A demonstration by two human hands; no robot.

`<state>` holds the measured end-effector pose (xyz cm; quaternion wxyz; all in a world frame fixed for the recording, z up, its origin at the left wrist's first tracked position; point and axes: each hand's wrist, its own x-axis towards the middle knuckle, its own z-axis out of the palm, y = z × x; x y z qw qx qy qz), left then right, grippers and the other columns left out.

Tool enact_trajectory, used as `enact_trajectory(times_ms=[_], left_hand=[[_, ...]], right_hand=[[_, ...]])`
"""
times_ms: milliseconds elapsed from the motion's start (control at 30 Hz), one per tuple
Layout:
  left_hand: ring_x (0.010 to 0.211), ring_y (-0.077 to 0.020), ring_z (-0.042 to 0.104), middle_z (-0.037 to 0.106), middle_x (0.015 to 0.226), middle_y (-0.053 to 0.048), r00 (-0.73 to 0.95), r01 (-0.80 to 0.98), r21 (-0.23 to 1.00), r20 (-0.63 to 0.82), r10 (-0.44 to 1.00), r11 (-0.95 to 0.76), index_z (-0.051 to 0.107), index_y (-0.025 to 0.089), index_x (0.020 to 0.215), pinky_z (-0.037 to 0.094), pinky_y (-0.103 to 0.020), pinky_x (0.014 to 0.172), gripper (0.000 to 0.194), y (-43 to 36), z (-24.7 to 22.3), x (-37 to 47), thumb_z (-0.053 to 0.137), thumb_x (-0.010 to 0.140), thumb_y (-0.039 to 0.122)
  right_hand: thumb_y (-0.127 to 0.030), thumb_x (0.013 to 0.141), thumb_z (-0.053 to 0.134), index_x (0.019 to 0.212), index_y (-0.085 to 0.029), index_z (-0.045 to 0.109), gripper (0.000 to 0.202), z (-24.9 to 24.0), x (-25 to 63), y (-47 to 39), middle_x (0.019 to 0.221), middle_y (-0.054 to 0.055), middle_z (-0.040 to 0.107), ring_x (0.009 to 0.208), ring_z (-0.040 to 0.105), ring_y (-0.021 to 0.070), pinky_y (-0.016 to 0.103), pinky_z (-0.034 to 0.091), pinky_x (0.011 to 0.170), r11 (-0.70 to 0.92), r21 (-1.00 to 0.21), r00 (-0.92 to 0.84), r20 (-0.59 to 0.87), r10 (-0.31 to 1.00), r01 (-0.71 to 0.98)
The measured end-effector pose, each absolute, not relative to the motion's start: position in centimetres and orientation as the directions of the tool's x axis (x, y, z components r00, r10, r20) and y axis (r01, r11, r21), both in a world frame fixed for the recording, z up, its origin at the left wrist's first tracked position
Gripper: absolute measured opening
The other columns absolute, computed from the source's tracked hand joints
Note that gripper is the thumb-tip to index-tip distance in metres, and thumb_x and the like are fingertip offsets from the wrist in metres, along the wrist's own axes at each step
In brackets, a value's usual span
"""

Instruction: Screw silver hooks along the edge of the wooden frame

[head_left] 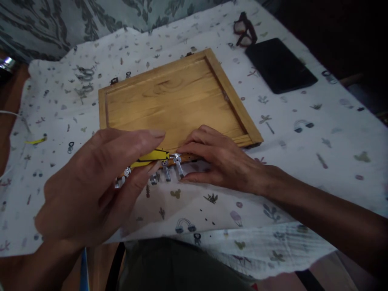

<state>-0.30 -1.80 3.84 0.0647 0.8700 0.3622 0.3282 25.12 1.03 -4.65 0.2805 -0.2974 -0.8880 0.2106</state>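
A shallow wooden tray with a raised frame (163, 101) lies on the patterned cloth. Along its near edge sit several small metal fittings (166, 171), some partly hidden by my hands. My left hand (91, 182) is wrapped round a yellow-and-black tool (153, 156), whose metal tip touches one fitting near the tray's edge. My right hand (215, 159) rests at the same edge, its thumb and fingers pinched about the rightmost metal fitting (178, 165).
Eyeglasses (246, 32) and a dark flat device (280, 64) lie at the back right. A small yellow item (35, 141) and a white cable (12, 113) are at the far left. The cloth (303, 161) hangs over the near table edge.
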Motion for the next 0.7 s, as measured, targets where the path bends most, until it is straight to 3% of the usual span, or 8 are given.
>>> enact_trajectory(times_ms=[233,533,633,700], left_hand=[[0.106,-0.0200,0.074,0.072,0.130,0.009,0.537,0.568,0.342,0.536,0.652,-0.749,0.059,0.041,0.143,0.065,-0.035,0.090,0.067,-1.6,3.9,0.0,0.072,0.086,0.008],[0.100,-0.0215,0.074,0.076,0.119,0.005,0.547,0.581,0.294,0.550,0.631,-0.759,0.062,0.038,0.138,0.064,-0.038,0.084,0.055,-0.5,4.2,0.7,0.077,0.088,0.022],[0.096,-0.0200,0.074,0.077,0.115,0.006,0.544,0.579,0.264,0.580,0.607,-0.771,0.062,0.037,0.134,0.064,-0.035,0.077,0.054,-0.5,4.1,0.9,0.078,0.086,0.019],[0.100,-0.0189,0.074,0.075,0.120,0.008,0.500,0.584,0.305,0.594,0.630,-0.752,0.060,0.040,0.135,0.064,-0.035,0.081,0.059,-0.7,3.9,0.9,0.076,0.086,0.012]], right_hand=[[-0.052,0.093,0.069,0.116,-0.012,0.071,0.046,-4.9,25.1,1.0,0.102,0.011,0.065,0.095,0.057,0.0268,0.041,0.049,0.080,0.747,-0.526,-0.654,0.404,0.640,0.407],[-0.056,0.093,0.068,0.113,-0.014,0.072,0.047,-4.9,25.0,1.0,0.102,0.011,0.065,0.096,0.057,0.0258,0.040,0.048,0.082,0.721,-0.552,-0.659,0.362,0.660,0.419],[-0.053,0.094,0.068,0.113,-0.012,0.072,0.046,-4.9,25.1,1.0,0.102,0.012,0.065,0.096,0.056,0.0265,0.041,0.048,0.082,0.725,-0.553,-0.662,0.366,0.655,0.411],[-0.054,0.094,0.067,0.111,-0.012,0.072,0.046,-4.9,25.1,1.1,0.102,0.012,0.064,0.095,0.056,0.0265,0.041,0.047,0.081,0.724,-0.549,-0.661,0.363,0.657,0.418]])
